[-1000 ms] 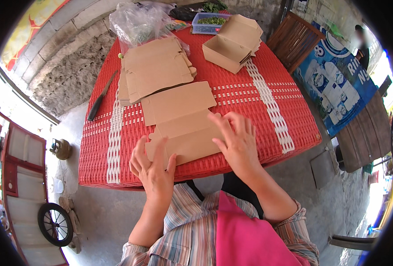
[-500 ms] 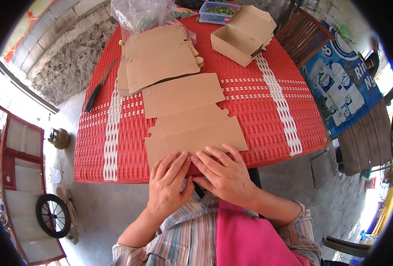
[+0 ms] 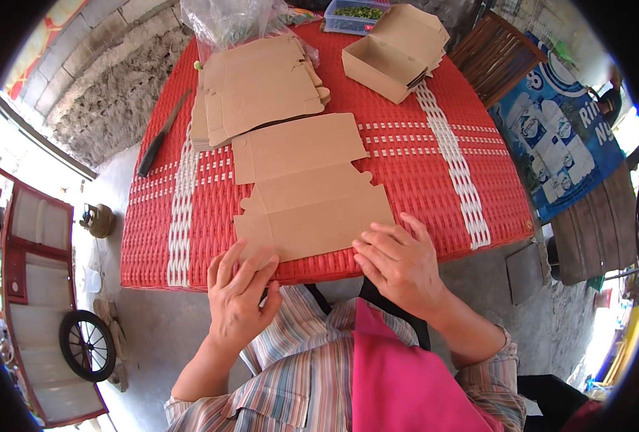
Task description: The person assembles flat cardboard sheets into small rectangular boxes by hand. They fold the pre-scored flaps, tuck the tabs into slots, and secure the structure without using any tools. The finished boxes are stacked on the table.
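Note:
A brown cardboard box blank (image 3: 312, 205) lies unfolded at the near side of the red woven table, its crease lines showing. My left hand (image 3: 242, 291) rests at its near left corner, fingers stretched and apart. At the near right corner, my right hand (image 3: 399, 266) has its fingers spread, the tips on or close to the cardboard edge. Neither hand grips anything. Beyond the blank sits a stack of flat box blanks (image 3: 262, 86). An assembled cardboard box (image 3: 384, 68) stands at the far right with its lid up.
A knife (image 3: 162, 137) with a dark handle lies on the left of the red table (image 3: 442, 209). At the back are a clear plastic bag (image 3: 233, 25) and a blue tub (image 3: 348, 25) of chopped greens. A wooden chair (image 3: 492, 57) stands behind the right side.
My hands have moved apart from the middle of the blank's near edge, the left going left and the right going right. The blank has shifted slightly away from me.

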`<state>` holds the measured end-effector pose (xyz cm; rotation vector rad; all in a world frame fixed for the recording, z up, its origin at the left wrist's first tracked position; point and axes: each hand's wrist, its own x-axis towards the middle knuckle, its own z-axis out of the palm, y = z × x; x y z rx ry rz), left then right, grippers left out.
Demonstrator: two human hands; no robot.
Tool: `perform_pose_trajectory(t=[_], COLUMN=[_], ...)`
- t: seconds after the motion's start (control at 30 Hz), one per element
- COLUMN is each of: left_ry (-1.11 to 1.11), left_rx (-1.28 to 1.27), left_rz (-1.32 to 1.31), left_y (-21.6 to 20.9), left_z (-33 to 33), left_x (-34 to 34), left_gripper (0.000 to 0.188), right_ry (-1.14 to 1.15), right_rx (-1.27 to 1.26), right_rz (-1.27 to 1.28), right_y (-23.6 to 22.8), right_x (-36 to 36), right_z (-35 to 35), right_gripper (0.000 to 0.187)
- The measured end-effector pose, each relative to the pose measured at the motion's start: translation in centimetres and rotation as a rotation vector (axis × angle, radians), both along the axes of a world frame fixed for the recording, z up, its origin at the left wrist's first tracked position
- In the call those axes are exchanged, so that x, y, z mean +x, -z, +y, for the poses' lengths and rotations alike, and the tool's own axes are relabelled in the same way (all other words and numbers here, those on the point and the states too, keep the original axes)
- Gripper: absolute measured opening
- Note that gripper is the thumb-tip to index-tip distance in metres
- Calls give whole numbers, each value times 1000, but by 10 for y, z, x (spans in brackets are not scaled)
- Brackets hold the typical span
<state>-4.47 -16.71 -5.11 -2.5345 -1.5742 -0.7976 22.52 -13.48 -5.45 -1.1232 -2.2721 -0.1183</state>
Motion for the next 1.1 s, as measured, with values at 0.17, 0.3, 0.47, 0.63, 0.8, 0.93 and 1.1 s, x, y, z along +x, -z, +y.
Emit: perform_pose_trajectory(t=[0.17,0.3,0.47,0.63,0.8,0.93,1.1], left_ry=[-47,-42,-58,-58,19,226,84], left_rx=[34,69,113,134,409,532,223], left_rz=[-55,-126,-176,-327,-355,-219,63], left_y=[9,28,39,43,41,30,-11], left_z=[-10,-14,-17,-19,-31,-44,-38], left_x=[-14,-15,-10,-6,3,23,61], left_gripper=[42,46,46,53,50,49,50], right_ry=[47,240,213,118,14,-52,-103], right_rx=[-106,-24,-140,-289,405,123,-56], right_rz=[91,225,417,1077,212,94,138], right_y=[-5,-13,-6,-19,-47,-19,17], right_x=[29,36,23,0,7,-17,-33], right_z=[2,15,22,10,-14,-21,-33], right_gripper=[13,28,30,15,26,40,54])
